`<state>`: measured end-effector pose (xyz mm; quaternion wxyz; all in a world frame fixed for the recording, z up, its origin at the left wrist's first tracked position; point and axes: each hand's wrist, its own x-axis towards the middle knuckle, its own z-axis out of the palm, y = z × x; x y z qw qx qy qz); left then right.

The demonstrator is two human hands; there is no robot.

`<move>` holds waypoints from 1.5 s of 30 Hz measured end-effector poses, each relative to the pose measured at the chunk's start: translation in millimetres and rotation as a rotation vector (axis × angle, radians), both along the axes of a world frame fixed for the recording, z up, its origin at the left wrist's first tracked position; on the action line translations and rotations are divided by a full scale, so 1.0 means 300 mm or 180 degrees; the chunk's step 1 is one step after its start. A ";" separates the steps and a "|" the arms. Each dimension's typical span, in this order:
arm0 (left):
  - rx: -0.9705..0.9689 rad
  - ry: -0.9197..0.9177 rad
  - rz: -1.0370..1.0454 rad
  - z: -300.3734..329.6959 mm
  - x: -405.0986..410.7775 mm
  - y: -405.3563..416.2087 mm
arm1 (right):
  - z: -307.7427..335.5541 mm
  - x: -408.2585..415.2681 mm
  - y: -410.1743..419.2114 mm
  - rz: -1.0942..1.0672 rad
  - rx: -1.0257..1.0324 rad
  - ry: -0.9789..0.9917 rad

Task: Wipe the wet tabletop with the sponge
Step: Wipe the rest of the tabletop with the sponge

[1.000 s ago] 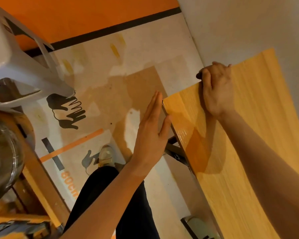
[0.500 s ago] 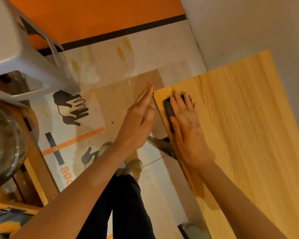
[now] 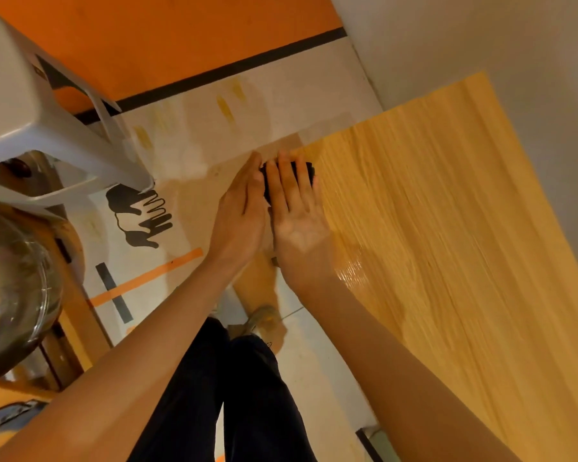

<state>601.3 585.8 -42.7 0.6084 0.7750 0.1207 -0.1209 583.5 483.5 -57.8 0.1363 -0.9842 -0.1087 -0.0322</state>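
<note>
A light wooden tabletop [image 3: 447, 228] fills the right side, with a shiny wet patch [image 3: 351, 271] near its left edge. A dark sponge [image 3: 309, 171] lies at the table's far left corner, mostly covered by my right hand [image 3: 297, 215], which presses flat on it with fingers spread. My left hand [image 3: 241, 211] is held flat and upright just off the table's edge, its fingers together, touching the right hand and next to the sponge. It holds nothing.
A white plastic stool [image 3: 47, 128] stands on the floor at the left. A round metal bowl [image 3: 10, 288] sits at the far left. My dark trouser legs [image 3: 234, 395] and a shoe [image 3: 264, 318] are below. A white wall [image 3: 481, 45] borders the table's far side.
My right hand slid the sponge from the table's far edge to its left corner. My left hand moved in from the side until it met the right hand at the edge.
</note>
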 end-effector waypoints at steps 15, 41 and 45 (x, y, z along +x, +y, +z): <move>0.0964 -0.0142 -0.0650 0.107 -0.200 -0.050 | 0.113 -0.451 -0.227 -0.0110 0.0241 0.0669; 0.0339 0.0850 -0.1910 0.338 -0.105 -0.249 | 0.415 -0.362 -0.221 -0.4162 0.4529 0.0946; 0.0475 0.0867 -0.2400 0.317 0.013 -0.245 | 0.362 -0.317 -0.157 -0.4230 0.3998 0.0795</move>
